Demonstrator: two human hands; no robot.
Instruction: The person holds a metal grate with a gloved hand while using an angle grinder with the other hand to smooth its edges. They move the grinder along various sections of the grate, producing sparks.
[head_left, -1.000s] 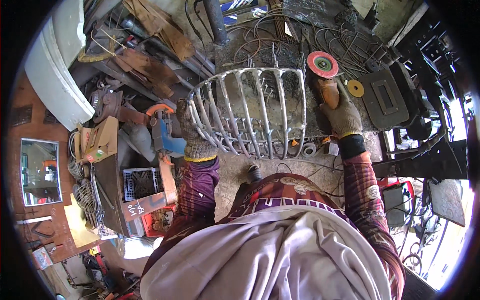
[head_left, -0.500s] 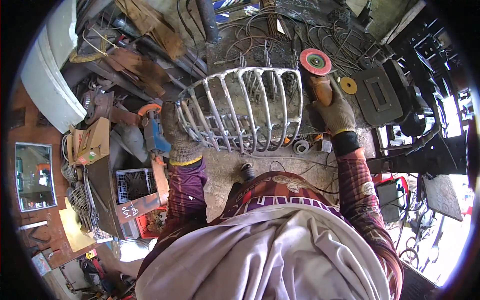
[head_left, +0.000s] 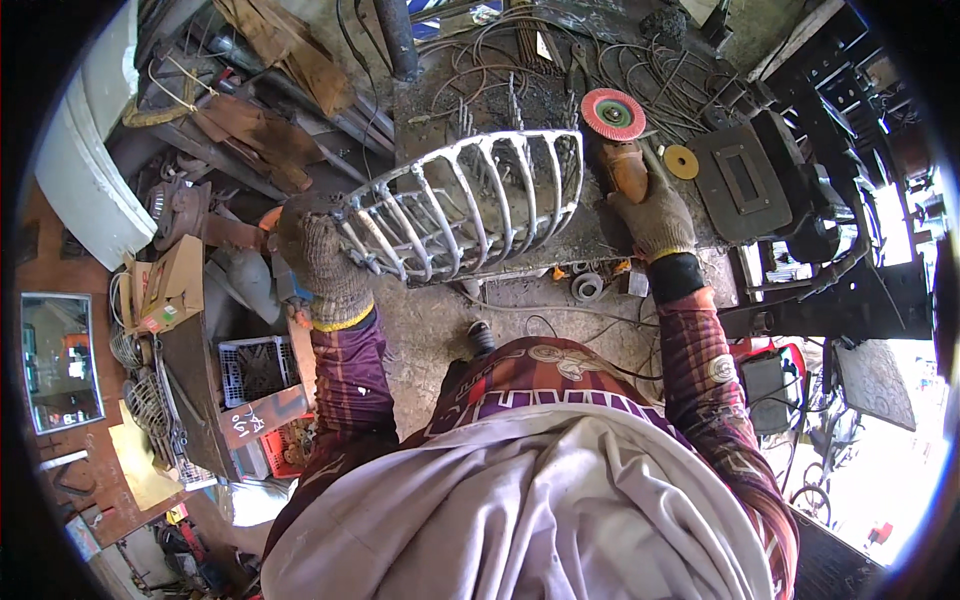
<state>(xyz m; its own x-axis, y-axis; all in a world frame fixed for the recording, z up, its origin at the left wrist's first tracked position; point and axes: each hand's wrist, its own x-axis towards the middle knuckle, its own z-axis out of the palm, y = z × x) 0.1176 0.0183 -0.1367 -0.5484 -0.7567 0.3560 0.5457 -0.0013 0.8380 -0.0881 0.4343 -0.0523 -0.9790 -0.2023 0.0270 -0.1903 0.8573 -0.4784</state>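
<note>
1. Left hand (head_left: pixel 325 260): I'm seeing it stretching forward and left, knit glove on, its forearm entering from below, back of the hand mostly facing up.
2. Left grip: fingers are curling around the narrow left end of the metal frame (head_left: pixel 470 205), pressing closed on it.
3. Right hand (head_left: pixel 655 212): also gloved, it's stretching forward and right; palm and fingers are wrapping the orange body of the grinder (head_left: pixel 626 172).
4. Frame location: it's sitting between the two hands, over the front part of the dark work surface (head_left: pixel 595 235), slanting so its wide right end is lying farther from the wearer. I'm possibly looking at it held just clear of that surface; this overhead angle isn't settling it.
5. Grinder: it's pointing away from the wearer, the red flap disc (head_left: pixel 613 114) showing its face to me, near the frame but apart from it.
6. Hard to see: left fingertips are hiding behind the glove, right ones under the grinder. Lens rim is blacking out the corners; daylight is washing out the lower right.
7. Counts: I'm logging two gloved hands, one frame, one grinder, one flap disc, one yellow disc (head_left: pixel 681 162), one dark mask (head_left: pixel 742 185), one cardboard box (head_left: pixel 165 290), one shoe (head_left: pixel 482 337). Frame ribs are overlapping too much for me to count.
</note>
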